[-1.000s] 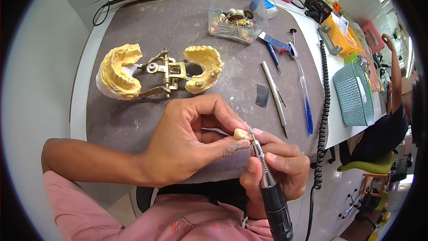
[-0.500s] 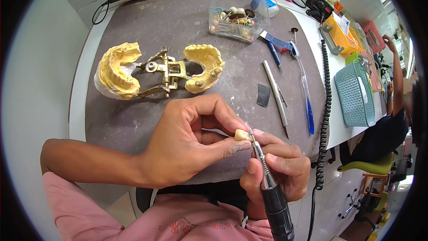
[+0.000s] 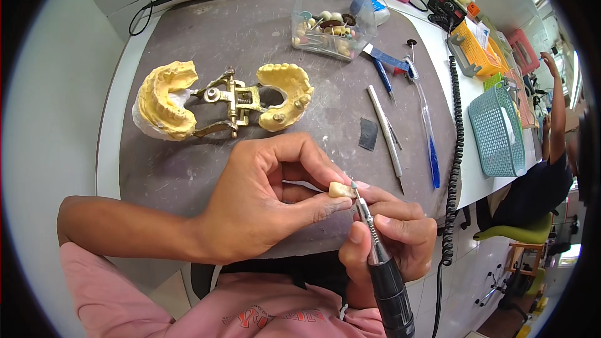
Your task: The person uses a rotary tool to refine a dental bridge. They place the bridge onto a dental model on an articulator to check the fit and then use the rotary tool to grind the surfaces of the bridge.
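Between the thumb and fingertips of my left hand is a small cream-coloured dental crown. My right hand grips a black and silver dental handpiece like a pen. Its small pointed grinding bur is at the right end of the crown, touching it or very close. Fine dust covers my left thumb. Beyond my hands lies an opened brass articulator, with a yellow plaster dental model on its left and another plaster model on its right.
A clear box of burs and polishing wheels stands at the back. Rightward lie a silver knife, a dark square, a blue pen-like tool and a clear-blue brush. A coiled cord hangs past a teal basket; another person sits far right.
The handpiece tip and my right hand have shifted very slightly. The crown is tilted a little differently in my left fingers. Both grips stay the same.
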A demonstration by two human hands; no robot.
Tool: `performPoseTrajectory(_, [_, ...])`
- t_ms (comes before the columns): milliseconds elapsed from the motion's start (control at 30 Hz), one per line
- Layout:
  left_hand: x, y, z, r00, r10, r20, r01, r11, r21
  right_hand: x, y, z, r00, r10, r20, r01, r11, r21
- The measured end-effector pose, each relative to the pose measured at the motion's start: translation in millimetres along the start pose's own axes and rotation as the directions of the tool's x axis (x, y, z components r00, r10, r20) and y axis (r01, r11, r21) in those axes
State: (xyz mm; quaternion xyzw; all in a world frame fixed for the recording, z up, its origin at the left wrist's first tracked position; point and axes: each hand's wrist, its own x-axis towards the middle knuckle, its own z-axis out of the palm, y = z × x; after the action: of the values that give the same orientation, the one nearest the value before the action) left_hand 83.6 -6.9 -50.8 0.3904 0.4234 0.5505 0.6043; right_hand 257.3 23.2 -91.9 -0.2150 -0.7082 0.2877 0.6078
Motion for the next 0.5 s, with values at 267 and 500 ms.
performPoseTrajectory(267, [0.0,-1.5,-0.4,1.0,0.018,0.004,-0.018,1.0,-0.004,-0.7,0.4,0.6,1.0,-0.011,-0.005,0.011,1.0,-0.01])
performPoseTrajectory(500, [-0.1,-1.9,-1.0,1.0,0.013,0.017,-0.013,1.0,0.006,-0.5,-2.0,-2.0,1.0,0.024,0.015,-0.024,0.999,-0.033])
